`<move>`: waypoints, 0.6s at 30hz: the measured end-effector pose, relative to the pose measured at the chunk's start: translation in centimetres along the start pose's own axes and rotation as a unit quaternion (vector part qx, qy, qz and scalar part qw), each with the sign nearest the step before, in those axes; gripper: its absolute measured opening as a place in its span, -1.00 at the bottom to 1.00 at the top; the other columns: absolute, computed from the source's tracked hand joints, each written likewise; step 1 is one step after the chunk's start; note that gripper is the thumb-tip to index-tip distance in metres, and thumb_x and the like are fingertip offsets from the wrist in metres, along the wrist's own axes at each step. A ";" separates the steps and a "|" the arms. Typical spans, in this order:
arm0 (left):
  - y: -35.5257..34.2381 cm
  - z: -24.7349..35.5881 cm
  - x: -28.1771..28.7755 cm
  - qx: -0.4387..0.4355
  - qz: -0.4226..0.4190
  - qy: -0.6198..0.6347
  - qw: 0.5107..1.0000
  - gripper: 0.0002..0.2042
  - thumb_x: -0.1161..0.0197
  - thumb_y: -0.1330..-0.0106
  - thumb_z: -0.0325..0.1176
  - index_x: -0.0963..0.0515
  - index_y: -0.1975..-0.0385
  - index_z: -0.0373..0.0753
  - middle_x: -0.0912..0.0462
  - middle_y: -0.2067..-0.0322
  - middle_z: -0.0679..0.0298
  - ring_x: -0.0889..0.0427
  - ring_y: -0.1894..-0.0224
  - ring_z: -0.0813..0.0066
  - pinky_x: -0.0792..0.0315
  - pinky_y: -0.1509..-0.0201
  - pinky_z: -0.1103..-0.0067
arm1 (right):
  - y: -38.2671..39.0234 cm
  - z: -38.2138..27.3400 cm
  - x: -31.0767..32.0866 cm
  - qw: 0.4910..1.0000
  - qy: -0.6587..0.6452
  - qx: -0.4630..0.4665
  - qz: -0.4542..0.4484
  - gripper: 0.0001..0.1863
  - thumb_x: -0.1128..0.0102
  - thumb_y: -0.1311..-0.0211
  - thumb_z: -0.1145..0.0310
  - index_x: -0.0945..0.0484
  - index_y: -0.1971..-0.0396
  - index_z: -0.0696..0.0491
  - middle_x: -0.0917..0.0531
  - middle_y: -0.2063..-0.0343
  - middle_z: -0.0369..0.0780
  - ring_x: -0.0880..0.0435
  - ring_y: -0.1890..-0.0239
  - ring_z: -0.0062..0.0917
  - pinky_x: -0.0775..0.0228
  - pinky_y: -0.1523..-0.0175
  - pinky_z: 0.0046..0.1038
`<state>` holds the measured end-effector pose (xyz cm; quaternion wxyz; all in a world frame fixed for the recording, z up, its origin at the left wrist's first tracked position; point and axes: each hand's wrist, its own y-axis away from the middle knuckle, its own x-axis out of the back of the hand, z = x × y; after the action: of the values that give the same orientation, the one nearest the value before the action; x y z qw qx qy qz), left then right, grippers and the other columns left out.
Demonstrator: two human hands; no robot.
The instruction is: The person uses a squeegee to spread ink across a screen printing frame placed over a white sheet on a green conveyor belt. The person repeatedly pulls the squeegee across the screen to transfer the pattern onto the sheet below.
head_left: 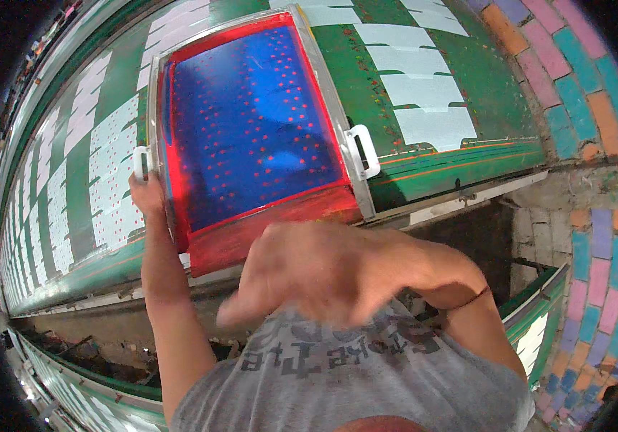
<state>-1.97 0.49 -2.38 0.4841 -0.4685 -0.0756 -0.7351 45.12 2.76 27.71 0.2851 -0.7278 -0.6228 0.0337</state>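
Note:
A screen printing frame (331, 97) with metal sides and a blue mesh dotted in red lies tilted on a long green table (424, 176). Red ink covers the mesh's borders and its near end. My left hand (148, 194) grips the white handle (141, 163) on the frame's left side. In front of my chest, near the frame's close edge, is my right hand (302, 270), blurred by motion. Its fingers are smeared, and nothing can be made out in them. A second white handle (363, 152) on the frame's right side stands free of any hand.
White cut pieces (420, 86) lie in rows on the table, some red-dotted pieces (115, 169) left of the frame. A metal rail (460, 205) runs along the table's near edge. Another green table (100, 389) stands behind me. A painted brick wall (593, 79) rises at right.

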 end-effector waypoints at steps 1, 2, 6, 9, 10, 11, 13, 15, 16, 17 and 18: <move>0.2 0.3 0.4 0.013 0.006 -0.013 1.000 -0.40 -0.41 -0.33 -0.11 -0.57 -0.22 -0.45 -0.75 -0.02 -0.27 -0.74 -0.11 -0.28 -0.56 -0.25 0.09 | -0.3 -2.2 1.1 0.998 -0.036 0.043 0.000 -0.53 -0.26 -0.20 0.38 -0.69 -0.14 0.11 -0.78 0.13 -0.06 -0.76 0.07 -0.08 -0.59 -0.08 -0.07; 0.3 0.7 0.6 0.042 -0.008 0.015 0.999 -0.43 -0.39 -0.35 -0.12 -0.58 -0.21 -0.45 -0.75 -0.04 -0.27 -0.74 -0.12 -0.26 -0.56 -0.26 0.11 | -0.7 -4.6 2.3 0.994 -0.071 0.086 -0.003 -0.61 -0.20 -0.32 0.39 -0.71 -0.12 0.10 -0.78 0.15 -0.09 -0.76 0.13 -0.12 -0.59 0.00 -0.12; 0.4 1.0 1.0 0.068 -0.022 -0.005 0.997 -0.46 -0.37 -0.38 -0.13 -0.60 -0.20 -0.46 -0.75 -0.06 -0.28 -0.73 -0.14 -0.27 -0.55 -0.29 0.14 | -1.9 -6.4 3.3 0.960 0.002 0.248 0.132 -0.59 -0.23 -0.41 0.21 -0.76 -0.01 0.24 -0.68 0.43 -0.21 -0.65 0.50 -0.37 -0.47 0.41 -0.29; -0.3 -0.5 0.6 0.046 0.012 -0.028 0.998 -0.45 -0.36 -0.41 -0.11 -0.61 -0.20 -0.48 -0.74 -0.07 -0.30 -0.72 -0.16 -0.29 -0.54 -0.32 0.14 | -0.3 -7.2 3.9 0.955 -0.050 0.204 0.211 -0.45 -0.09 -0.57 -0.01 -0.79 0.02 0.21 -0.68 0.43 -0.23 -0.62 0.52 -0.42 -0.42 0.40 -0.31; -0.4 -1.1 0.3 0.045 0.013 -0.029 0.998 -0.44 -0.35 -0.42 -0.10 -0.60 -0.20 -0.49 -0.74 -0.07 -0.30 -0.71 -0.17 -0.30 -0.54 -0.33 0.14 | 1.1 -7.1 4.8 0.958 -0.075 0.181 0.210 -0.48 -0.05 -0.61 0.00 -0.78 0.02 0.17 -0.70 0.38 -0.21 -0.63 0.48 -0.39 -0.44 0.34 -0.30; -0.5 -1.5 -0.3 0.056 0.013 -0.021 0.998 -0.42 -0.35 -0.42 -0.08 -0.60 -0.21 -0.50 -0.73 -0.07 -0.31 -0.71 -0.17 -0.30 -0.53 -0.34 0.14 | 3.0 -6.4 7.0 0.966 -0.095 0.171 0.166 -0.62 -0.06 -0.61 0.15 -0.76 0.00 0.11 -0.73 0.26 -0.15 -0.67 0.37 -0.32 -0.50 0.22 -0.24; -0.6 -2.0 -0.7 0.054 0.012 -0.039 0.998 -0.37 -0.35 -0.43 -0.05 -0.58 -0.24 -0.55 -0.72 -0.08 -0.34 -0.70 -0.18 -0.33 -0.53 -0.34 0.13 | 6.6 -4.4 9.0 0.966 -0.093 0.106 0.215 -0.77 -0.17 -0.55 0.34 -0.71 -0.02 0.09 -0.76 0.18 -0.09 -0.74 0.22 -0.19 -0.61 0.07 -0.14; -0.5 -2.1 -0.6 0.059 0.036 -0.095 0.993 -0.35 -0.35 -0.43 -0.05 -0.57 -0.25 -0.57 -0.71 -0.09 -0.35 -0.69 -0.18 -0.34 -0.53 -0.35 0.12 | 9.5 1.1 9.8 0.937 0.097 -0.039 0.333 -0.67 -0.24 -0.43 0.51 -0.65 -0.15 0.14 -0.73 0.02 -0.03 -0.71 -0.05 -0.11 -0.55 -0.20 -0.12; -0.7 -2.1 -0.4 0.054 0.023 -0.079 0.995 -0.37 -0.35 -0.44 -0.04 -0.61 -0.20 -0.58 -0.73 -0.07 -0.35 -0.70 -0.15 -0.36 -0.54 -0.32 0.13 | 11.1 3.8 10.3 0.893 0.213 -0.164 0.362 -0.59 -0.28 -0.37 0.60 -0.62 -0.21 0.17 -0.72 -0.06 0.00 -0.69 -0.18 -0.07 -0.51 -0.34 -0.12; -0.5 -2.0 -0.3 0.052 0.009 -0.072 0.996 -0.37 -0.34 -0.44 -0.04 -0.62 -0.18 -0.59 -0.73 -0.06 -0.35 -0.70 -0.15 -0.37 -0.54 -0.31 0.13 | 12.6 6.5 9.5 0.839 0.298 -0.282 0.358 -0.52 -0.29 -0.37 0.56 -0.57 -0.29 0.16 -0.68 -0.14 0.03 -0.63 -0.26 -0.05 -0.41 -0.43 -0.09; -0.5 -1.9 0.0 0.060 0.000 -0.058 0.997 -0.38 -0.34 -0.45 -0.03 -0.62 -0.17 -0.60 -0.74 -0.05 -0.36 -0.70 -0.14 -0.38 -0.54 -0.31 0.14 | 13.9 9.2 9.0 0.759 0.364 -0.412 0.349 -0.45 -0.31 -0.37 0.52 -0.52 -0.37 0.15 -0.64 -0.22 0.06 -0.57 -0.34 -0.03 -0.30 -0.52 -0.07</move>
<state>-3.56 -0.30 -3.29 0.5065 -0.4805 -0.1474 -0.7006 55.77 13.65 16.40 0.1315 -0.8996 -0.1287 -0.3960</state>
